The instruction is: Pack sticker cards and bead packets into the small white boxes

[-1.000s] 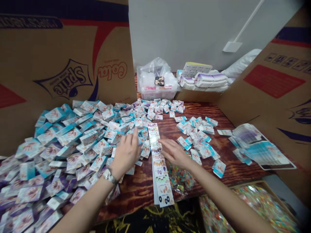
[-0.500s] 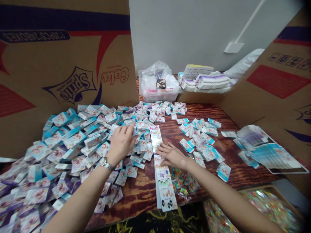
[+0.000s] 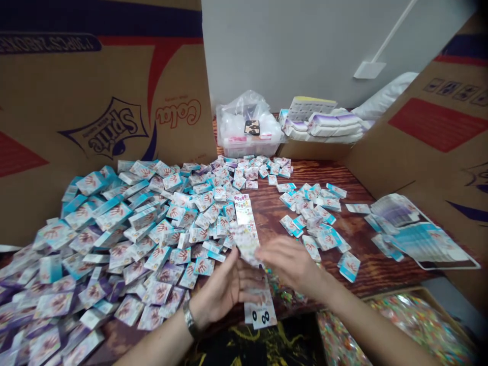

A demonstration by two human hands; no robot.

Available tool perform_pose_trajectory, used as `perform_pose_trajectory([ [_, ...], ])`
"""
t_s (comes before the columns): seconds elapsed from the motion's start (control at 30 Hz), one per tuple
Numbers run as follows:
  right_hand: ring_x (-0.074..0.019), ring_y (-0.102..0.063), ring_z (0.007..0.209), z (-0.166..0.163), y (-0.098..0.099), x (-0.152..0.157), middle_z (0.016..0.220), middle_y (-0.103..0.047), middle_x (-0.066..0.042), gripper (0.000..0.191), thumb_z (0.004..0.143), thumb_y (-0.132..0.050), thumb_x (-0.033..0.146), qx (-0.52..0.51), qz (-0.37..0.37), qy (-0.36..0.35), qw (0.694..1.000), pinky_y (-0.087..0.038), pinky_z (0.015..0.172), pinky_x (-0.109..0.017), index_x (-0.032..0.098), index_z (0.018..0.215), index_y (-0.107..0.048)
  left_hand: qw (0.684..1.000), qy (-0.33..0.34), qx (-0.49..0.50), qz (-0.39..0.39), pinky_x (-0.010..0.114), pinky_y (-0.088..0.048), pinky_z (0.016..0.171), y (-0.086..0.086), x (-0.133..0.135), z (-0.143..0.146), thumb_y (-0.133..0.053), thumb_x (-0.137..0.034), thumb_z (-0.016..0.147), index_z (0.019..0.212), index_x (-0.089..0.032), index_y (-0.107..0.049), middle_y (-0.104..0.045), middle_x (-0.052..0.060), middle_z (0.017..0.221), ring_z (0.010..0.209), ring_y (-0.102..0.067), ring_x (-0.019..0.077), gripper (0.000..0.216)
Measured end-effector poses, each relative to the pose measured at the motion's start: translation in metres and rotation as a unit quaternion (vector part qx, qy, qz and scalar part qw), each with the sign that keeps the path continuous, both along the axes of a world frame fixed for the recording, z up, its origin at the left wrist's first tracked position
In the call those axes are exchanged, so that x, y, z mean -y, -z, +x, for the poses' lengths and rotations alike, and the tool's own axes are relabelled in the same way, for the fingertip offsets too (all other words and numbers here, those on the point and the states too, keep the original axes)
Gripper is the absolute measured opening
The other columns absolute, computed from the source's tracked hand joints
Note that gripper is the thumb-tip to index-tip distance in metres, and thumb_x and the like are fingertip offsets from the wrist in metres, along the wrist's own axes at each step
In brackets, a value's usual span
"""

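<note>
A long strip of nail-sticker sheets (image 3: 244,209) lies on the wooden table (image 3: 274,213), running towards me. My left hand (image 3: 223,290), with a wristwatch, is beside the strip's near part, palm turned right and fingers stretched onto it. My right hand (image 3: 292,264) hovers over the strip from the right and is smeared by motion. Between both hands a blurred pale sheet (image 3: 247,245) sits at the strip's middle; I cannot tell which hand holds it. A large heap of small teal and white boxes (image 3: 114,229) fills the left side.
A smaller scatter of boxes (image 3: 316,218) lies right of the strip. Flat printed sheets (image 3: 415,239) rest at the far right. A clear plastic tub (image 3: 247,132) and stacked packs (image 3: 324,124) stand at the back. Cardboard walls (image 3: 95,101) enclose both sides. Bags of colourful beads (image 3: 400,325) sit below the table edge.
My left hand has come back from the box heap to the near part of the strip. My right hand has pulled nearer and lifted slightly, now blurred over the strip.
</note>
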State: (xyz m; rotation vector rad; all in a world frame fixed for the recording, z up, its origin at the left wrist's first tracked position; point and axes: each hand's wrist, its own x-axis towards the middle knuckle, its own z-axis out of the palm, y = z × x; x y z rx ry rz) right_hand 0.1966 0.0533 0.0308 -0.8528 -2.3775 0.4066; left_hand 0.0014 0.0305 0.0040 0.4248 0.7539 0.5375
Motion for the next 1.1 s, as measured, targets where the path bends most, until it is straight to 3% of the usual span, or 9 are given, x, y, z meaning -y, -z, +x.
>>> perform_pose_trajectory([
  [0.17, -0.0131, -0.064, 0.08, -0.009, -0.037, 0.032, 0.088, -0.071, 0.0, 0.026, 0.092, -0.046, 0.017, 0.039, -0.118, -0.116, 0.986, -0.052, 0.071, -0.029, 0.026, 0.111, -0.061, 0.991, -0.125, -0.043, 0.015, 0.033, -0.05, 0.068, -0.008, -0.021, 0.003, -0.062, -0.042, 0.079, 0.094, -0.014, -0.059, -0.066, 0.008, 0.082, 0.067, -0.062, 0.0179, 0.032],
  [0.27, -0.014, -0.065, 0.08, -0.008, -0.033, 0.024, 0.092, -0.07, -0.001, 0.025, 0.093, -0.046, 0.021, -0.028, -0.129, 0.005, 0.991, -0.052, 0.07, -0.03, 0.027, 0.112, -0.061, 0.973, -0.098, -0.135, 0.161, 0.03, -0.047, 0.067, -0.012, -0.021, 0.0, -0.052, -0.048, 0.083, 0.087, -0.016, -0.06, -0.064, 0.005, 0.076, 0.065, -0.058, 0.0165, 0.034],
  [0.37, -0.0154, -0.065, 0.082, -0.009, -0.019, 0.005, 0.093, -0.07, -0.002, 0.022, 0.093, -0.046, 0.023, -0.084, -0.107, 0.147, 0.98, -0.052, 0.072, -0.03, 0.023, 0.107, -0.063, 0.907, 0.012, -0.199, 0.372, 0.03, -0.044, 0.075, -0.013, -0.015, -0.006, -0.045, -0.049, 0.086, 0.085, -0.016, -0.062, -0.064, 0.005, 0.082, 0.076, -0.055, 0.0179, 0.037],
  [0.47, -0.0162, -0.066, 0.081, -0.014, -0.007, -0.007, 0.092, -0.07, -0.003, 0.022, 0.094, -0.045, 0.024, -0.089, -0.09, 0.198, 0.972, -0.053, 0.071, -0.03, 0.022, 0.106, -0.063, 0.85, 0.087, -0.25, 0.455, 0.028, -0.043, 0.071, -0.01, -0.009, -0.01, -0.059, -0.045, 0.079, 0.087, -0.015, -0.063, -0.063, 0.003, 0.078, 0.071, -0.053, 0.0169, 0.031],
  [0.53, -0.0174, -0.066, 0.082, -0.018, -0.003, -0.007, 0.093, -0.07, -0.004, 0.024, 0.094, -0.044, 0.023, -0.079, -0.041, 0.207, 0.974, -0.053, 0.073, -0.032, 0.021, 0.11, -0.061, 0.871, 0.067, -0.258, 0.413, 0.028, -0.044, 0.069, -0.006, -0.007, -0.009, -0.059, -0.043, 0.08, 0.083, -0.015, -0.064, -0.062, 0.002, 0.072, 0.068, -0.053, 0.016, 0.029],
  [0.67, -0.0203, -0.063, 0.096, -0.025, 0.002, 0.009, 0.106, -0.069, -0.007, 0.031, 0.092, -0.044, 0.016, 0.013, 0.108, 0.084, 0.991, -0.052, 0.082, -0.038, 0.021, 0.12, -0.056, 0.981, -0.057, -0.099, 0.159, 0.026, -0.046, 0.065, 0.003, -0.007, -0.002, -0.063, -0.032, 0.076, 0.085, -0.015, -0.063, -0.062, 0.002, 0.076, 0.068, -0.057, 0.014, 0.018],
  [0.83, -0.0265, -0.055, 0.108, -0.03, 0.017, 0.027, 0.112, -0.064, -0.013, 0.033, 0.09, -0.047, 0.015, 0.106, 0.141, 0.05, 0.983, -0.047, 0.09, -0.045, 0.013, 0.122, -0.055, 0.993, -0.066, 0.065, 0.067, 0.022, -0.044, 0.064, 0.003, -0.01, -0.002, -0.071, -0.006, 0.05, 0.08, -0.015, -0.064, -0.061, 0.0, 0.076, 0.07, -0.057, 0.012, 0.032],
  [0.93, -0.0229, -0.058, 0.098, -0.027, 0.02, 0.026, 0.1, -0.067, -0.01, 0.029, 0.092, -0.044, 0.014, 0.072, 0.094, 0.04, 0.992, -0.048, 0.086, -0.042, 0.017, 0.118, -0.058, 0.994, -0.068, 0.039, 0.082, 0.026, -0.045, 0.07, 0.001, -0.011, -0.005, -0.072, -0.02, 0.062, 0.081, -0.015, -0.066, -0.064, 0.004, 0.081, 0.076, -0.058, 0.0153, 0.021],
  [1.1, -0.0165, -0.058, 0.088, -0.022, 0.018, 0.016, 0.093, -0.063, -0.005, 0.02, 0.092, -0.047, 0.021, -0.05, -0.14, 0.09, 0.985, -0.05, 0.075, -0.03, 0.021, 0.108, -0.06, 0.981, -0.096, -0.066, 0.158, 0.03, -0.045, 0.079, 0.003, -0.012, -0.001, -0.061, -0.038, 0.081, 0.087, -0.016, -0.067, -0.067, 0.005, 0.087, 0.082, -0.059, 0.0172, 0.024],
])
